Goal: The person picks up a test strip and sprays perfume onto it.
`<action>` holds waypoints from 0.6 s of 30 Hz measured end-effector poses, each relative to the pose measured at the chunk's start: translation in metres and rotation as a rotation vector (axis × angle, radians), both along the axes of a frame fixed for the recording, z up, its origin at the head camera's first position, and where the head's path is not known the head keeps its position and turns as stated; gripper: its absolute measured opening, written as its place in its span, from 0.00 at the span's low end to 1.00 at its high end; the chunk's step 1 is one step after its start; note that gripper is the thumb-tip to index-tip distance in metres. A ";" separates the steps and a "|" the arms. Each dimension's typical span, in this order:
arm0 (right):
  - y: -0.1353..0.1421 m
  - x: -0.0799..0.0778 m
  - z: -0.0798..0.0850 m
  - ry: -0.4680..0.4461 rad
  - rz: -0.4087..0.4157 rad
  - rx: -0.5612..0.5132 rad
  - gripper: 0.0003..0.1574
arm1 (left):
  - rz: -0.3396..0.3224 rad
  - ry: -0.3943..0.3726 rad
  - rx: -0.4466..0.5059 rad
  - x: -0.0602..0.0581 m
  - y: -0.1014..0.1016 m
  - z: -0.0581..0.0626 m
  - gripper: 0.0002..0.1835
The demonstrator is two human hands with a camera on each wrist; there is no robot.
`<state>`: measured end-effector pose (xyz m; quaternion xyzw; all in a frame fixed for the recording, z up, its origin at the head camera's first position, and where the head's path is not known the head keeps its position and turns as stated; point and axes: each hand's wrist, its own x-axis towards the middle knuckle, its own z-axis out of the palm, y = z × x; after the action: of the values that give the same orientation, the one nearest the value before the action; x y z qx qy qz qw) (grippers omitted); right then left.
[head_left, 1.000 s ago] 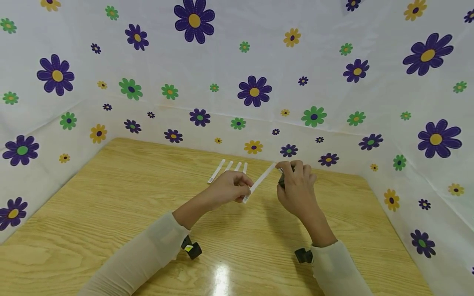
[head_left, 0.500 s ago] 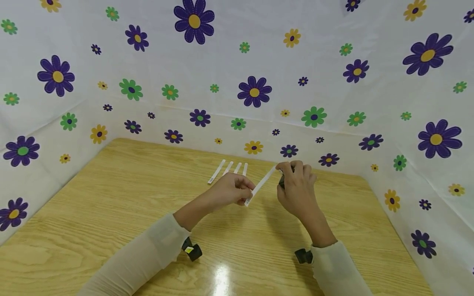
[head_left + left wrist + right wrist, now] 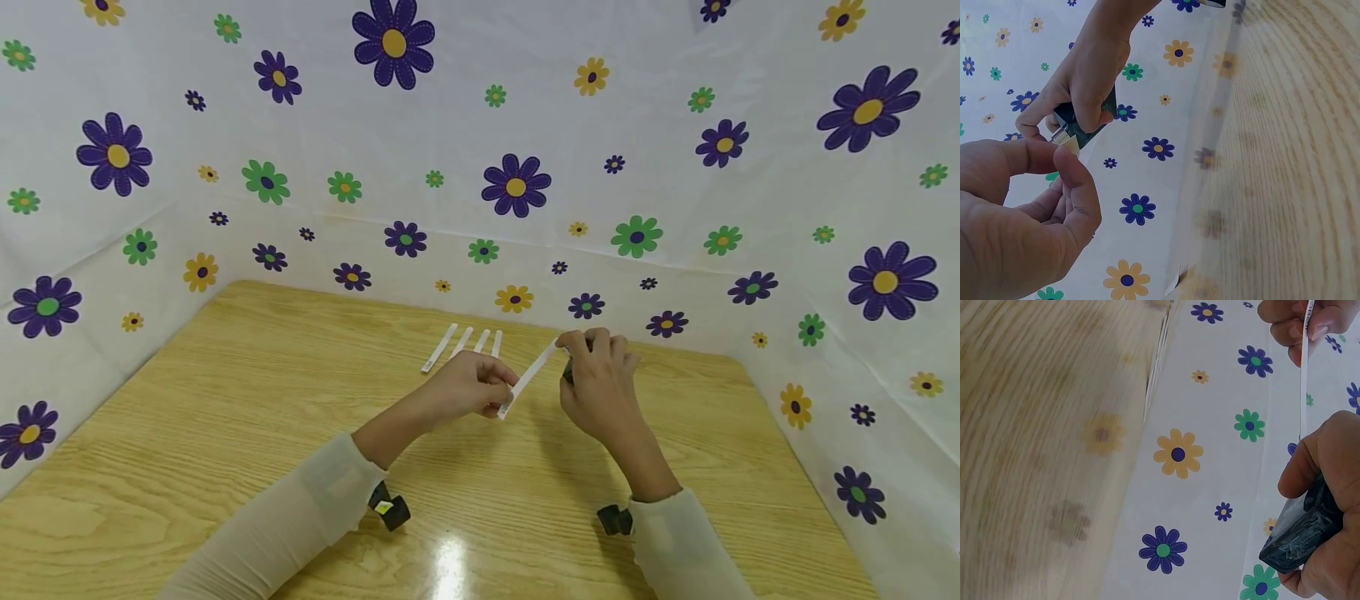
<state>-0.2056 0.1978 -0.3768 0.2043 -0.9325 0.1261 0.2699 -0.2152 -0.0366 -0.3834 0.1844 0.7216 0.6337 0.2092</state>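
Observation:
Between its thumb and fingers, my left hand (image 3: 468,385) pinches the lower, printed end of a narrow white paper test strip (image 3: 534,368). The strip slants up toward my right hand (image 3: 602,390), and its far end is close to the right index finger. My right hand grips a dark, glossy perfume bottle (image 3: 1304,534) with a silver neck, its index finger bent over the top. In the left wrist view the bottle's silver neck (image 3: 1059,134) is beside the strip end; whether they touch I cannot tell. Most of the bottle is hidden in the head view.
Several similar white strips (image 3: 438,348) lie side by side on the wooden table (image 3: 300,417), partly behind my left hand. A white cloth with printed flowers (image 3: 450,125) stands around the table's back and sides. Black wrist mounts (image 3: 390,507) sit under both sleeves.
My left hand has tipped the strip's lower end slightly down and to the right. The right index finger has shifted slightly; the bottle stays in the right hand throughout.

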 end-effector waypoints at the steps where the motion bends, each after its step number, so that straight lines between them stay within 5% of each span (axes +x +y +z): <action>1: 0.000 0.000 0.000 -0.001 -0.001 0.003 0.28 | 0.000 0.000 -0.001 0.000 0.000 0.000 0.09; 18: -0.002 0.001 0.001 -0.010 -0.014 -0.018 0.30 | 0.010 -0.008 0.006 0.001 -0.001 0.000 0.10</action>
<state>-0.2044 0.1954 -0.3758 0.1946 -0.9340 0.1336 0.2682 -0.2146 -0.0371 -0.3835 0.1787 0.7196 0.6378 0.2083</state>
